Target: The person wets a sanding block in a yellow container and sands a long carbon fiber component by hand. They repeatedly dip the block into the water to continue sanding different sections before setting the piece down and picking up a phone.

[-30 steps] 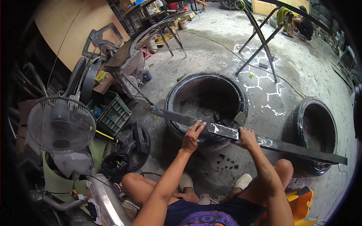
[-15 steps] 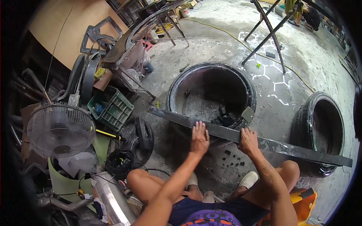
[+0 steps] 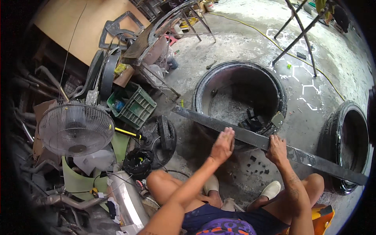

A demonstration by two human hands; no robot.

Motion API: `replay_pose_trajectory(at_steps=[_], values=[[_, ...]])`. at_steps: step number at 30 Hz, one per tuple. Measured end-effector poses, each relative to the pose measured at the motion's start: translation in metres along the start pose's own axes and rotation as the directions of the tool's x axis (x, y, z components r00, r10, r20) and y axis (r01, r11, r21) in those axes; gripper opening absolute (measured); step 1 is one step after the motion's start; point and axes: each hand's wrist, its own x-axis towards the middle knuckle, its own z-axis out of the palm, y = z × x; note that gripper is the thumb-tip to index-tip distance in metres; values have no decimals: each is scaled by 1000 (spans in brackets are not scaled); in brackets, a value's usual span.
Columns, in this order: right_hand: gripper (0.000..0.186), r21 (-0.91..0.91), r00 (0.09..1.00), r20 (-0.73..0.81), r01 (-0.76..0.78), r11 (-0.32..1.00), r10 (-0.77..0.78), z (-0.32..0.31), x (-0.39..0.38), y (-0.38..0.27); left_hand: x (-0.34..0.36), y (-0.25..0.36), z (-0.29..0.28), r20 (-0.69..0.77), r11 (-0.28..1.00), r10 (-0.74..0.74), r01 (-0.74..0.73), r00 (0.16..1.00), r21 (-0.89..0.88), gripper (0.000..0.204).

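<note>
A long dark strip with a woven, carbon-like pattern (image 3: 248, 137) lies aslant across the rims of two tyres, from the upper left down to the right. My left hand (image 3: 223, 147) rests on its near edge with fingers stretched out and pressed on the surface. Whether something thin lies under that palm is hidden. Farther right, my right hand (image 3: 277, 150) grips the strip, its fingers curled over the top. The large tyre (image 3: 239, 66) under the strip's left part lies on its side, with black scraps (image 3: 252, 120) inside. Another tyre (image 3: 333, 137) stands at the right.
A standing fan (image 3: 76, 127), a green crate (image 3: 135, 105) and metal pipes crowd the left side. Black crumbs (image 3: 258, 166) lie on the floor between my feet. Dark stand legs (image 3: 299, 31) and a yellow hose (image 3: 250, 25) are beyond the tyres. Another person is at the far right.
The whole view has shifted, so the strip, tyres and clutter appear farther right. Both hands stay at nearly the same places on the strip.
</note>
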Motion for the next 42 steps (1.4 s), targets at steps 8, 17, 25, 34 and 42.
replay_pose_trajectory(at_steps=[8,17,25,34,42], values=[[68,-30,1000,-8,11,999,-11,7,2,-13,31,-148,-102,-204,628,-766,777,609,-39,44],[71,-9,999,-42,16,1000,-16,1,0,-11,15,-101,-63,100,931,-267,230,959,282,50],[63,-49,999,-39,-2,999,0,8,-2,-2,-3,-109,-48,-38,965,-209,212,977,154,46],[61,-11,1000,-4,-8,1000,8,1,-4,-9,-7,-164,-46,-92,911,-339,351,936,219,43],[54,-74,994,-103,15,997,-23,13,-2,-2,11,-198,-48,-81,810,-508,508,858,293,54]])
